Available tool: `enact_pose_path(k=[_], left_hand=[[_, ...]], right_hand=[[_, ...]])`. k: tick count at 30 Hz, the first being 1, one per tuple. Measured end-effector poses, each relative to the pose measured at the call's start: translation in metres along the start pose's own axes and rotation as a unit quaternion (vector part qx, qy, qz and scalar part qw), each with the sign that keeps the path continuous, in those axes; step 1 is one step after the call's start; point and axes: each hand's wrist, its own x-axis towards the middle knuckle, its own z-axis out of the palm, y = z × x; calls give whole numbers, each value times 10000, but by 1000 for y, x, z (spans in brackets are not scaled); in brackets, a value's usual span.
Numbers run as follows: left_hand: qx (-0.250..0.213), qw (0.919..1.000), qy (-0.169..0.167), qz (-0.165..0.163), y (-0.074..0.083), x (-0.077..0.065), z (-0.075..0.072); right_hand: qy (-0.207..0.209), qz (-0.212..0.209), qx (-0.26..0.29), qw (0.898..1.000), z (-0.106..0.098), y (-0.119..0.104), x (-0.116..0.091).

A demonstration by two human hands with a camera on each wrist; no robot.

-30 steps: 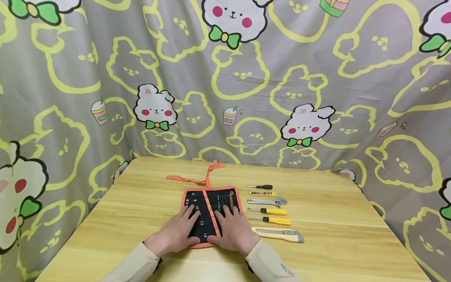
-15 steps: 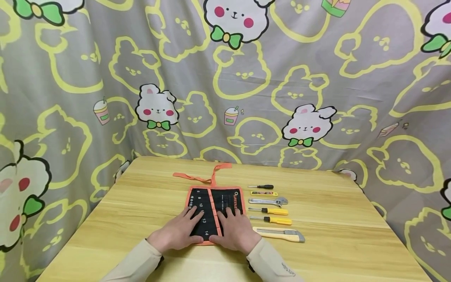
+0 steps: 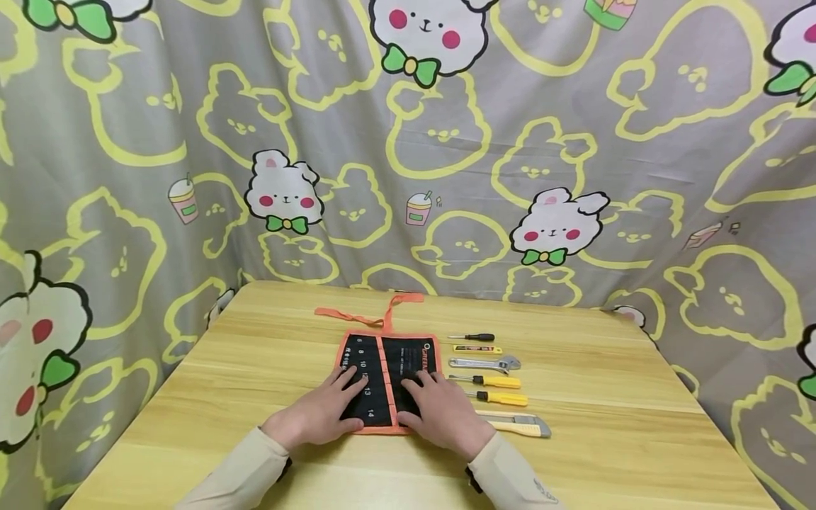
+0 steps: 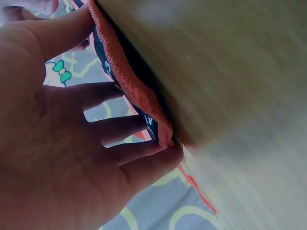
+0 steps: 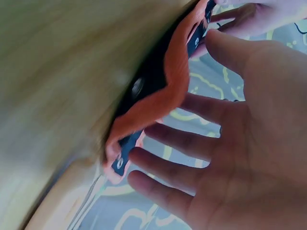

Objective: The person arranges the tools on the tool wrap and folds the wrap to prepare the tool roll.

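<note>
A black fabric tool pouch (image 3: 367, 358) with orange trim lies spread on the table, printed with white numbers. My left hand (image 3: 324, 409) rests on its left side, fingers spread and thumb by the near edge. On the right part lies my right hand (image 3: 445, 412), fingers extended over the black cloth. In the left wrist view, fingers of the left hand (image 4: 72, 129) touch the pouch's orange border (image 4: 127, 72). The right wrist view shows the right hand (image 5: 230, 139) with straight fingers beside the wavy orange edge (image 5: 177, 81). Neither hand grips anything.
Right of the pouch lie a black screwdriver (image 3: 479, 337), a yellow blade case (image 3: 478, 349), an adjustable wrench (image 3: 484, 364), two yellow screwdrivers (image 3: 503, 382) and a utility knife (image 3: 525, 426). Orange ties (image 3: 350, 316) trail behind the pouch. A patterned curtain (image 3: 357, 142) hangs behind the wooden table (image 3: 223, 397).
The pouch has shifted a little to the right and away from me. My right hand has moved right across it, now partly covering the tools' left ends. My left hand stays on its side.
</note>
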Motion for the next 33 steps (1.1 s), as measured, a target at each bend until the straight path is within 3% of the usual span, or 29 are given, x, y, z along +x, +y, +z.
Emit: enact_pose_path(k=[7, 17, 33], left_hand=[[3, 9997, 45, 231, -1, -1, -2], [-25, 9995, -25, 318, -1, -2, -4], [59, 9998, -116, 138, 0, -1, -2]], right_hand=[[-24, -15, 641, 9979, -3, 18, -16], [760, 95, 639, 9950, -6, 51, -42], [804, 170, 862, 9929, -32, 111, -81]])
